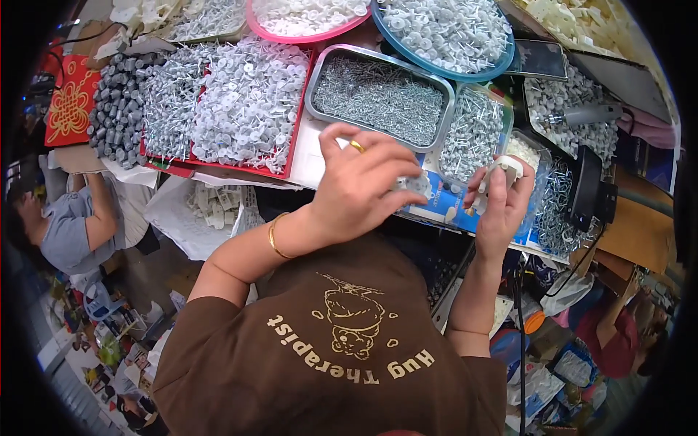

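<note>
My left hand (pixel 356 178), with a gold ring and a gold bracelet, is raised over the near edge of the table. Its fingers are bent around a small pale, translucent plastic piece (pixel 414 186), partly hidden by them. To its right, my right hand (pixel 503 207) pinches a white moulded plastic part (pixel 507 168) between thumb and fingers. Just beyond my left hand lies a metal tray (pixel 314 109) full of small screws (pixel 382 98). A clear tub of silvery screws or nails (pixel 469 138) stands between the tray and my right hand.
Further left, a red tray (pixel 280 173) holds white plastic pieces with nails (pixel 251 109), beside grey cylindrical pieces (pixel 116 109). Pink (pixel 305 38) and blue (pixel 442 73) basins stand at the back. Metal hooks (pixel 556 200) and a phone (pixel 538 59) lie right. Other people sit on both sides.
</note>
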A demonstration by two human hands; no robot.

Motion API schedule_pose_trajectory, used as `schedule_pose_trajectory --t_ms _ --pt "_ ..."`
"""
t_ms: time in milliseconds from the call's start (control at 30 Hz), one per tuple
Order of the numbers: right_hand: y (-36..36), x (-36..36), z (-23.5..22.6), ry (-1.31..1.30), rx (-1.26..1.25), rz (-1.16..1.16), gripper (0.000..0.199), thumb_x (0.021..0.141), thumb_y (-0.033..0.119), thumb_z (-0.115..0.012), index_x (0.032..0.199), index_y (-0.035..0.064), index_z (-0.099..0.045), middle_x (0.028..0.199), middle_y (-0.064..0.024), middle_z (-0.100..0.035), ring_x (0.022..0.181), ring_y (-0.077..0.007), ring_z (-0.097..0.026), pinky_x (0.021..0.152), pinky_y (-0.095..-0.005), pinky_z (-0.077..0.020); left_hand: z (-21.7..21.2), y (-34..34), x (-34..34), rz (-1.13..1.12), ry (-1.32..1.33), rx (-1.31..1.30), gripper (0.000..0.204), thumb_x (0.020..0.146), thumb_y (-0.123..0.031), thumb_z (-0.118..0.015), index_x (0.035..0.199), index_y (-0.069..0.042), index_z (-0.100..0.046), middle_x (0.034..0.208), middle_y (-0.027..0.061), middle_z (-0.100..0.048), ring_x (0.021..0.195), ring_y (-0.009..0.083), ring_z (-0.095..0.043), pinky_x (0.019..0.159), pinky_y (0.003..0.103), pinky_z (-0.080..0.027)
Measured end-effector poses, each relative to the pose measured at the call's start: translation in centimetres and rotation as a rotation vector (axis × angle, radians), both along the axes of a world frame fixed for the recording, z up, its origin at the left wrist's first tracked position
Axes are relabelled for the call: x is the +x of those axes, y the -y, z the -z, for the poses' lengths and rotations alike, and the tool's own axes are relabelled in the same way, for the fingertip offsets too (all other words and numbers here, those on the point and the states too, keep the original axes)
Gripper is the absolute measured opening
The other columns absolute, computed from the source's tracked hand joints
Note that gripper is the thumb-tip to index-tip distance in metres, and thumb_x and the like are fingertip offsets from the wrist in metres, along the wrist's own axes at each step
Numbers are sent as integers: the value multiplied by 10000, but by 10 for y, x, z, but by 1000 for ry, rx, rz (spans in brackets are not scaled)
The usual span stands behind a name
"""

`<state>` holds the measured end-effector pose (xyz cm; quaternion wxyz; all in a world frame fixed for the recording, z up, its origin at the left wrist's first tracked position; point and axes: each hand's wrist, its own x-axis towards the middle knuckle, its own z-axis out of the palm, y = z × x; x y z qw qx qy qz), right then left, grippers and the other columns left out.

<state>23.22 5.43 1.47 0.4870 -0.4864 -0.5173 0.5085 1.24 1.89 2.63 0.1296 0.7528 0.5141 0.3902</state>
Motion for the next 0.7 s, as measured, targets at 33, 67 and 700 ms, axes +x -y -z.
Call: schedule_pose_trajectory --t_ms 33,67,700 --pt "0 0 0 -2 0 4 222 1055 222 -495 1195 54 -458 813 -106 -605 573 -123 -553 495 -246 -453 0 -3 -4 4 -2 0 347 674 -286 -875 947 -137 -720 987 -22 -706 970 152 -635 986 399 -268" --pt "0 1 1 3 -2 5 225 1055 223 -498 1197 53 -457 812 -105 -604 572 -123 -553 496 -245 -453 0 -7 -8 -19 72 -40 334 682 -308 -869 924 -137 -715 973 -24 -704 972 153 -629 977 410 -270" --pt "19 -18 0 8 101 -69 358 1099 393 -342 1158 45 -403 927 -137 -614 714 -156 -573 664 -283 -487 46 -2 9 65 -103 -75 387 699 -343 -843 992 -131 -705 1006 -25 -687 996 163 -619 1007 453 -266"
